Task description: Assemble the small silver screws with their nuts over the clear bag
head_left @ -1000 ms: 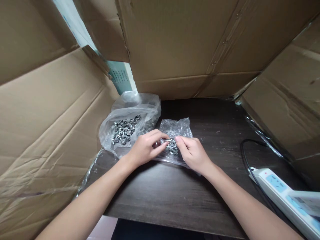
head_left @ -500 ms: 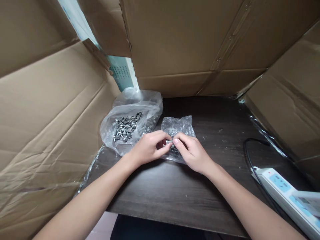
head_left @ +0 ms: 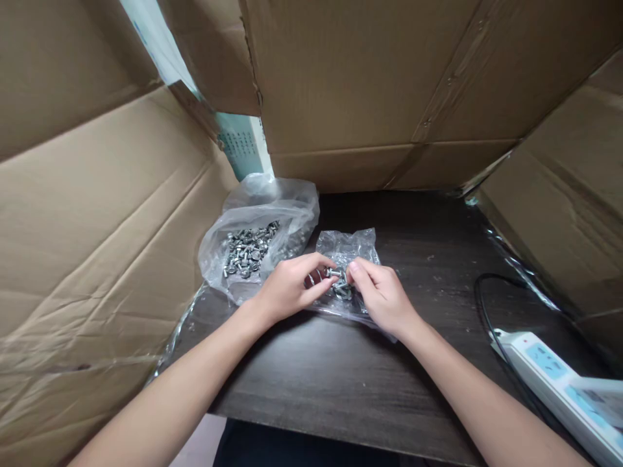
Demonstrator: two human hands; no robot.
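Observation:
Between the thumb and fingers of my left hand [head_left: 298, 284] is a small metal screw [head_left: 335, 273], lying roughly sideways. My right hand [head_left: 383, 293] is just to the right, its thumb and index finger pressed together; what they hold, if anything, is too small to make out. Below the hands lies a small clear plastic bag [head_left: 348, 243] with several metal screws [head_left: 342, 293] on or in it. Left of it, a larger open plastic bag [head_left: 219, 227] contains many loose screws [head_left: 248, 250].
Cardboard walls [head_left: 341, 78] enclose the dark table [head_left: 311, 376] at the left, back and right. At the right edge lie a white power strip [head_left: 530, 357] and a black cable [head_left: 479, 301]. A greenish printed sheet [head_left: 241, 143] shows through a gap at the back left.
My right hand has moved slightly right, away from the screw in my left hand. More of the screws between the hands now shows. The view has shifted a little.

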